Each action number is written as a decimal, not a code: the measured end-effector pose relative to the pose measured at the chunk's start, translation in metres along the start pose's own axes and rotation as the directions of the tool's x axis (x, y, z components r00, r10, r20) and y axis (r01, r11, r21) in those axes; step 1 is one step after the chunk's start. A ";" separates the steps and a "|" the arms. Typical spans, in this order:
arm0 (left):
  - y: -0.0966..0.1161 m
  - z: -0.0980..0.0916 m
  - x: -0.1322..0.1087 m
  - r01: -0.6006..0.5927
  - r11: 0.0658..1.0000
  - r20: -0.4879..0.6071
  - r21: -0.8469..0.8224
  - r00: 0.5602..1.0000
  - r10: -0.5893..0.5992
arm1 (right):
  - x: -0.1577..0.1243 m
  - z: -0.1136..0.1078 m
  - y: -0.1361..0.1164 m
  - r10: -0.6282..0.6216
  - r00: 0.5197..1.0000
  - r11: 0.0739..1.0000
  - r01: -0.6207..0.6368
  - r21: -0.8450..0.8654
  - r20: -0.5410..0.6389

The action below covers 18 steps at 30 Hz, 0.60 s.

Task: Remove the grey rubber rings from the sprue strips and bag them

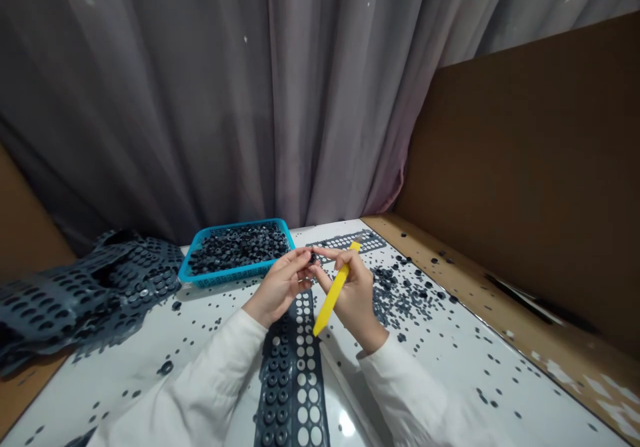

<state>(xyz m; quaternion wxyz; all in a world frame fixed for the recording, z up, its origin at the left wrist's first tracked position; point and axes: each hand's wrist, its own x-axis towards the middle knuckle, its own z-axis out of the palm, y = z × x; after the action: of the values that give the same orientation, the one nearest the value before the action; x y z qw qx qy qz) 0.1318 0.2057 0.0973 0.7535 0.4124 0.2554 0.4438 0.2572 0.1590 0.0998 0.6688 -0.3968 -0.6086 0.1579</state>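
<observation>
Head view: your left hand (pixel 280 285) is closed in a pinch on a small dark ring-shaped part (pixel 313 257), which sits at its fingertips, in the gap between your two hands and nearer the left. Your right hand (pixel 353 293) is closed around a yellow plastic pry tool (pixel 334 292). The tool's long axis slants from lower left to upper right, passing to the right of the part, with its upper end beyond the part and apart from it. Your right index finger (pixel 327 253) stretches left to just beside the part; whether it touches cannot be told. Beyond the part sits a blue plastic basket (pixel 225 275) heaped with similar dark pieces. Nearer you than the part, a dark perforated strip (pixel 293 380) lies on the white counter (pixel 450 380), between your forearms.
</observation>
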 end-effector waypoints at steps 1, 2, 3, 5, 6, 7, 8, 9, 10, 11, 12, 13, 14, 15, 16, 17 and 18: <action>0.000 0.003 -0.002 -0.007 1.000 0.007 -0.003 1.000 0.007 | 0.000 -0.001 -0.001 -0.020 1.000 1.000 0.020 -0.017 -0.007; 0.001 0.005 -0.004 -0.021 1.000 0.010 0.004 1.000 0.021 | 0.000 -0.001 -0.003 -0.034 0.999 0.999 0.033 -0.034 -0.019; 0.002 0.008 -0.005 -0.039 0.999 0.011 0.021 0.999 0.038 | 0.000 -0.002 -0.004 -0.042 0.999 0.998 0.040 -0.049 -0.032; 0.004 0.011 -0.007 -0.075 0.995 0.007 0.070 0.997 0.075 | 0.001 -0.003 -0.006 -0.055 0.997 0.997 0.051 -0.062 -0.058; 0.005 0.012 -0.008 -0.095 0.991 0.001 0.098 0.995 0.095 | 0.002 -0.004 -0.007 -0.060 0.996 0.997 0.056 -0.060 -0.069; 0.007 0.013 -0.009 -0.124 0.983 -0.006 0.137 0.992 0.126 | 0.003 -0.005 -0.009 -0.064 0.995 0.997 0.060 -0.053 -0.080; 0.008 0.014 -0.010 -0.166 0.968 -0.011 0.189 0.985 0.171 | 0.004 -0.007 -0.011 -0.070 0.994 0.997 0.067 -0.044 -0.088; 0.010 0.016 -0.011 -0.214 0.945 -0.013 0.249 0.975 0.224 | 0.006 -0.009 -0.013 -0.076 0.992 0.997 0.073 -0.035 -0.100; 0.011 0.017 -0.013 -0.260 0.916 -0.007 0.306 0.961 0.276 | 0.008 -0.011 -0.016 -0.077 0.991 0.997 0.075 -0.027 -0.113; 0.013 0.019 -0.014 -0.301 0.887 0.003 0.351 0.947 0.321 | 0.009 -0.013 -0.018 -0.076 0.989 0.997 0.074 -0.017 -0.127; 0.014 0.021 -0.016 -0.333 0.864 0.016 0.378 0.935 0.353 | 0.011 -0.016 -0.020 -0.070 0.988 0.998 0.070 -0.005 -0.138; 0.015 0.023 -0.017 -0.353 0.851 0.028 0.389 0.928 0.373 | 0.013 -0.018 -0.022 -0.059 0.988 0.998 0.061 0.009 -0.145; 0.015 0.025 -0.019 -0.368 0.845 0.038 0.388 0.922 0.384 | 0.014 -0.019 -0.023 -0.045 0.988 0.998 0.050 0.027 -0.147; 0.016 0.026 -0.020 -0.383 0.841 0.046 0.381 0.917 0.397 | 0.015 -0.021 -0.025 -0.033 0.989 0.998 0.040 0.048 -0.143; 0.016 0.027 -0.022 -0.398 0.837 0.056 0.377 0.911 0.408 | 0.016 -0.022 -0.026 -0.022 0.991 0.997 0.031 0.070 -0.134; 0.016 0.027 -0.023 -0.410 0.832 0.067 0.375 0.907 0.417 | 0.017 -0.023 -0.027 -0.012 0.992 0.996 0.024 0.091 -0.127; 0.016 0.027 -0.023 -0.419 0.826 0.077 0.377 0.903 0.423 | 0.017 -0.023 -0.028 -0.007 0.993 0.994 0.020 0.107 -0.121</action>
<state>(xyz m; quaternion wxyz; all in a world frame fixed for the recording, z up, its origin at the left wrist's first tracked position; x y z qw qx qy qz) 0.1338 0.1788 0.1253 0.5400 0.5957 0.2439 0.5422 0.2752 0.1453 0.1332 0.7258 -0.3646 -0.5604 0.1621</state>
